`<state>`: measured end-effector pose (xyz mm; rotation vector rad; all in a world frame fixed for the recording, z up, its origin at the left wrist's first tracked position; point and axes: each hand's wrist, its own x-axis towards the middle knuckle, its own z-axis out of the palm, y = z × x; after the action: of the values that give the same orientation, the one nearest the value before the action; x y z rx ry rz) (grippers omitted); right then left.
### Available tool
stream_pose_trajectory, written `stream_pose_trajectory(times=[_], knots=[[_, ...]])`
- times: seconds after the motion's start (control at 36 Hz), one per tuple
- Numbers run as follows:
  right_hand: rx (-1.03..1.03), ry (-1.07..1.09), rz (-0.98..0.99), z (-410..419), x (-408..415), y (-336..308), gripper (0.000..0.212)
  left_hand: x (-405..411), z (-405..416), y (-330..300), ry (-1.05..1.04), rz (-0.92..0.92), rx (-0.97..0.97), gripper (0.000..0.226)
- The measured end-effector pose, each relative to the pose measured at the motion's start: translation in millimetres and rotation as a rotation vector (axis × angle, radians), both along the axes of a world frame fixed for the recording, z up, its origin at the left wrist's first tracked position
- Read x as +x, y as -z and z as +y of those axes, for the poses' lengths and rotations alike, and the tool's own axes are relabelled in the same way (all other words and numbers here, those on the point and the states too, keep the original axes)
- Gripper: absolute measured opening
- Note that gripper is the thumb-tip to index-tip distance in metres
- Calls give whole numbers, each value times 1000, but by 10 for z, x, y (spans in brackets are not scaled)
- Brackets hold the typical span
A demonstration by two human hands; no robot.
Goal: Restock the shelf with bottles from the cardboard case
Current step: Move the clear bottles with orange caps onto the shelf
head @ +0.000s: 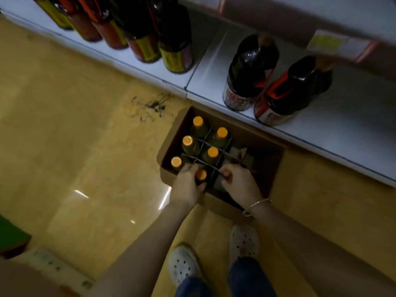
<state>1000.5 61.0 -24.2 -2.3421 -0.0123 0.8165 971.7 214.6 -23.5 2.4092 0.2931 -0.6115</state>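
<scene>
An open cardboard case (276, 166) sits on the floor against the low white shelf (342, 133). Several dark bottles with orange caps stand in its divider cells on the left side; the right cells show only cardboard. My left hand (186, 185) is wrapped around the neck of the nearest orange-capped bottle (201, 174). My right hand (240, 183), a bracelet on its wrist, pinches the cardboard divider (212, 167) just right of that bottle. On the shelf above the case stand two large dark bottles (252, 73) with red handles.
A row of several dark bottles with yellow and red labels (147, 39) lines the shelf at the upper left. An upper shelf edge with price tags (334, 42) overhangs at the top right. My feet in white clogs (184, 264) stand on yellow floor tiles.
</scene>
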Motion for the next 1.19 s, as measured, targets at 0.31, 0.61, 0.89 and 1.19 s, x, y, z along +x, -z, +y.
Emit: stream_pose_trajectory(times=[0.31,0.61,0.89,1.19], knots=[[-8,6,65,99,-43,500,36,164,-172,478,168,83,217,41],[26,-13,65,105,-47,384,52,217,-14,106,152,-32,76,38],[179,2,-38,276,58,-561,66,420,144,-1307,134,-173,-175,24],[276,-63,-144,361,339,-2502,55,722,368,-3187,114,-340,-270,14]])
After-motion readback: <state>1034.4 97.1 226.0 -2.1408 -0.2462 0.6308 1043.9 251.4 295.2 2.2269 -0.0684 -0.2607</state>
